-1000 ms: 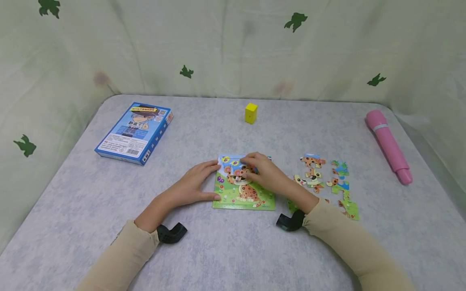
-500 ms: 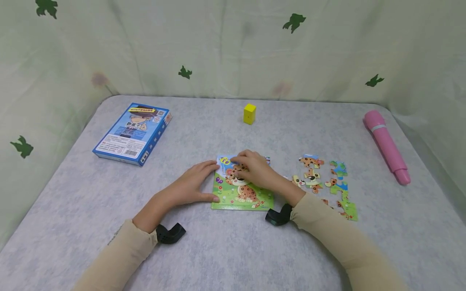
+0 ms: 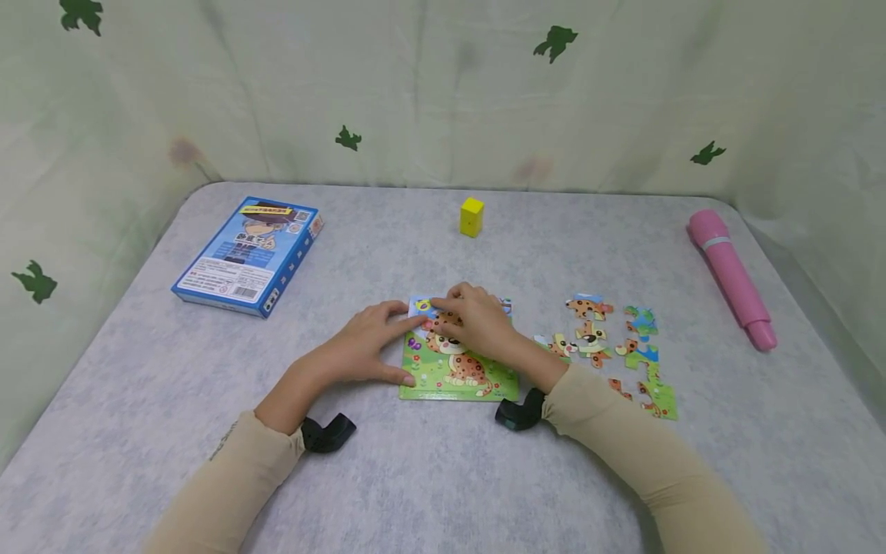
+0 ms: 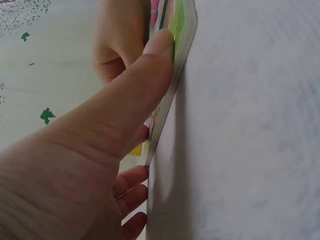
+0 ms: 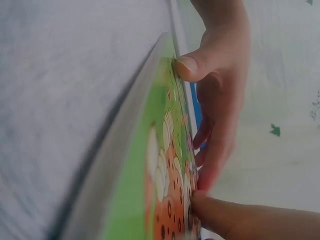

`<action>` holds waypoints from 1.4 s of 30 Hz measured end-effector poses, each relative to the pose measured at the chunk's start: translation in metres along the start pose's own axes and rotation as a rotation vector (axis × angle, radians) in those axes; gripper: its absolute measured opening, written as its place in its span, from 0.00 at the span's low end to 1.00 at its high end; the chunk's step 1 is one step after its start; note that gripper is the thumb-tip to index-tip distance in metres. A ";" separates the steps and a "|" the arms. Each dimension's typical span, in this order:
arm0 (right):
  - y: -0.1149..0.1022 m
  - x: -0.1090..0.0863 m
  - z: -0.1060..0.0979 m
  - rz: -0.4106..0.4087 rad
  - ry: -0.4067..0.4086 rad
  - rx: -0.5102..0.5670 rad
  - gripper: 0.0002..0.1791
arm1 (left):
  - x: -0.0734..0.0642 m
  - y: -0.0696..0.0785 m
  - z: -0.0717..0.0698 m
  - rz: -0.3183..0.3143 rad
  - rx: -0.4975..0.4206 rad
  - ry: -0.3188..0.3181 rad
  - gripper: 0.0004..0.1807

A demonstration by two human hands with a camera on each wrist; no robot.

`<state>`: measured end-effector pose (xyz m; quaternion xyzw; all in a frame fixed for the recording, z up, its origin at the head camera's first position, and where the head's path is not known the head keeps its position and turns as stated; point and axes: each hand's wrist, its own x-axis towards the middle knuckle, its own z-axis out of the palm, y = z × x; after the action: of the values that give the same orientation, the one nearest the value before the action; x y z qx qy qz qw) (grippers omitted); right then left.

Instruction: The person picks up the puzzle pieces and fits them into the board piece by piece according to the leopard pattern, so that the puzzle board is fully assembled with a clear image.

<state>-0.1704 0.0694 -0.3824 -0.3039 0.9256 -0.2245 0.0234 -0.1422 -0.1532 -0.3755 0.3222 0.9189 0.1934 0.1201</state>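
A square puzzle board (image 3: 432, 388) with a spotted cartoon leopard on green and blue lies flat on the table. My left hand (image 3: 363, 346) spreads along its left side, thumb on the lower left border and index finger reaching onto the upper left. In the left wrist view, the thumb (image 4: 160, 47) rests on the board's edge. Over the upper part, my right hand (image 3: 481, 327) holds a puzzle piece, thumb and index finger apart at the board's surface; the hand largely covers the piece. The right wrist view shows the right thumb (image 5: 210, 212) close against the printed picture.
Right of the board lie several loose puzzle pieces, among them a leopard piece (image 3: 588, 308) and a green piece (image 3: 664, 400). A blue box (image 3: 249, 258) lies at the left, a yellow block (image 3: 472, 218) at the back, a pink cylindrical object (image 3: 734, 281) at the right.
My right hand has shifted left across the board's top with the puzzle piece, toward the upper left corner. My left index finger has stretched onto the board.
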 end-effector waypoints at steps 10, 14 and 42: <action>0.003 -0.011 -0.020 0.089 -0.066 0.374 0.31 | 0.000 -0.001 -0.001 0.003 0.008 -0.004 0.51; 0.010 -0.029 -0.041 0.042 0.037 0.454 0.33 | 0.000 0.000 -0.001 -0.006 -0.003 -0.004 0.51; 0.133 -0.121 -0.079 0.350 0.203 0.427 0.32 | 0.001 -0.003 0.004 -0.029 0.014 -0.012 0.52</action>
<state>-0.1594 0.2658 -0.3799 -0.1036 0.8934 -0.4360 0.0324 -0.1439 -0.1537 -0.3805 0.3109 0.9241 0.1832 0.1259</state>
